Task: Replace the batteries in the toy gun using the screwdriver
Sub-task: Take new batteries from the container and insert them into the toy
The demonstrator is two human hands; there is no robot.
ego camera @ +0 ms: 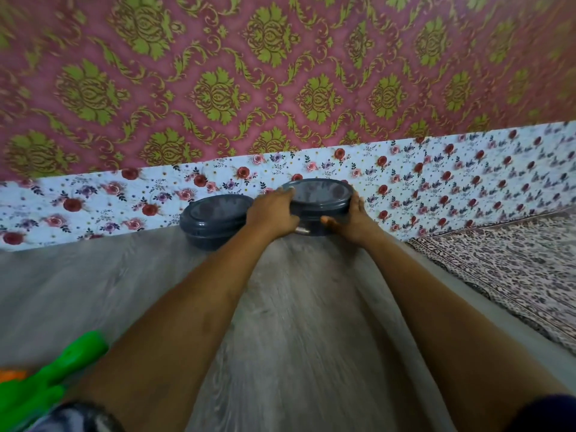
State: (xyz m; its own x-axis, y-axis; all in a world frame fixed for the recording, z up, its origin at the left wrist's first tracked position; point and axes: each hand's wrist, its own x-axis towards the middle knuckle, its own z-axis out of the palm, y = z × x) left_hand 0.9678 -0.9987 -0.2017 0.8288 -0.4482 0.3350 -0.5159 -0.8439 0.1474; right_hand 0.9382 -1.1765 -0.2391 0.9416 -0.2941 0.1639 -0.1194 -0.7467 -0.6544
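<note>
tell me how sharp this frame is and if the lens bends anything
Head view: motion blur smears the wallpaper and floral border, worst at right; the wide lens bows the border; the green toy gun at lower left is soft; the left hand and right hand on the lidded container read clearer; light is even, no hard glare.

Wallpaper (280,73) is pink with green damask. Lower wall strip (436,173) is white with red roses. Toy gun (46,378) is bright green, lidded bowls (215,222) dark grey.

We reach both bare forearms forward, our left hand (274,215) and right hand (353,218) clasping one lidded container (318,194) from either side, fingers seemingly curled round it through the blur.
</note>
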